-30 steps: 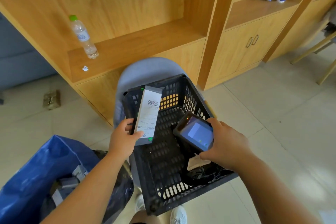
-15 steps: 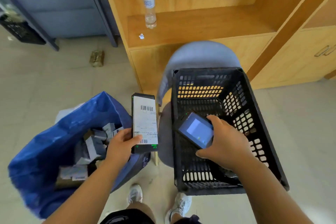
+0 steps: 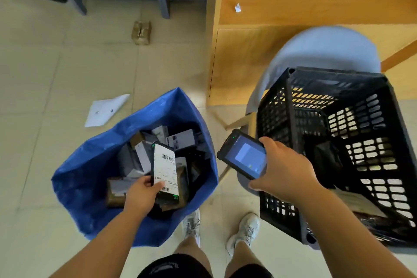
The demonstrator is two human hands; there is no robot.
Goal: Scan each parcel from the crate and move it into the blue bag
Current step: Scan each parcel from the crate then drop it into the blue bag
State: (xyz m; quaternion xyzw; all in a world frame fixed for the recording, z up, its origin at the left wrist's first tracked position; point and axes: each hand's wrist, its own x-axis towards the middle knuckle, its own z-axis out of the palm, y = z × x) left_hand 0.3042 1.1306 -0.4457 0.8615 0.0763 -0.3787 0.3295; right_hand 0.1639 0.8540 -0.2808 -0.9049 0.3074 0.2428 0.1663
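Head view: the left hand (image 3: 141,195) holds a labelled parcel (image 3: 165,172) over the open blue bag (image 3: 90,165), fingers clamped on it; the right hand (image 3: 285,174) has its fingers closed around the scanner (image 3: 243,157) beside the black crate (image 3: 338,88).

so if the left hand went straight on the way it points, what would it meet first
Most likely the pile of parcels in the blue bag; the left hand holds its labelled parcel just above them, though depth is unclear.
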